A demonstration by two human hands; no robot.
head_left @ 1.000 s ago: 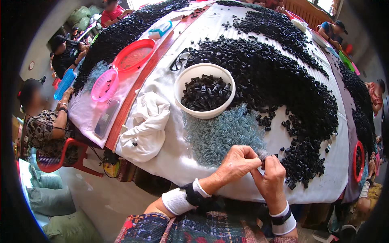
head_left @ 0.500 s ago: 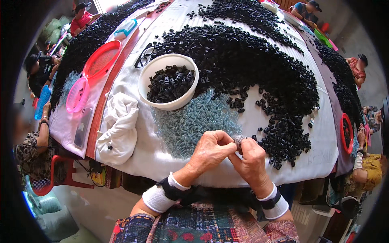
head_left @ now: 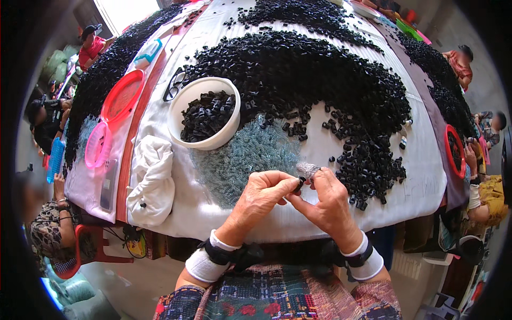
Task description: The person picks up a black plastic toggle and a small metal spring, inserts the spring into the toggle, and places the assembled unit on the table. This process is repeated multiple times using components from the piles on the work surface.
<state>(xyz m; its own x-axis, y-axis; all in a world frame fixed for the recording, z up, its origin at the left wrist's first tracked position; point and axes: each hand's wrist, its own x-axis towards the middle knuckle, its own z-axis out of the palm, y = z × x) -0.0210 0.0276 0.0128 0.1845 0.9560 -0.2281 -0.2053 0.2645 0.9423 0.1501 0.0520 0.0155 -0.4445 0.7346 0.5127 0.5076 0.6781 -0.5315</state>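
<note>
The left hand point(head_left: 264, 193) and right hand point(head_left: 326, 200) meet just over the near edge of the bench point(head_left: 298, 224), fingertips pressed together. Between them, the left thumb and forefinger pinch a small black piece point(head_left: 300, 184), and the right fingers close on a small grey tuft point(head_left: 308, 170) that touches it from above. Both wrists wear white bands with black straps.

Just beyond the hands lies a flat patch of pale blue-grey pieces point(head_left: 242, 157) on the white cloth. To the right of it, near the right hand, a wide heap of black pieces point(head_left: 320, 90) spreads across the middle of the bench, with loose ones scattered at its near edge. Beyond the left hand stands a white bowl point(head_left: 184, 106) partly filled with black pieces, and a pair of glasses point(head_left: 173, 85) rests just beside its far left rim. A crumpled white cloth point(head_left: 152, 178) lies left of the hands. Farther left sit a red tray point(head_left: 122, 96) and a pink basket point(head_left: 97, 145). Other people sit around the bench edges.
</note>
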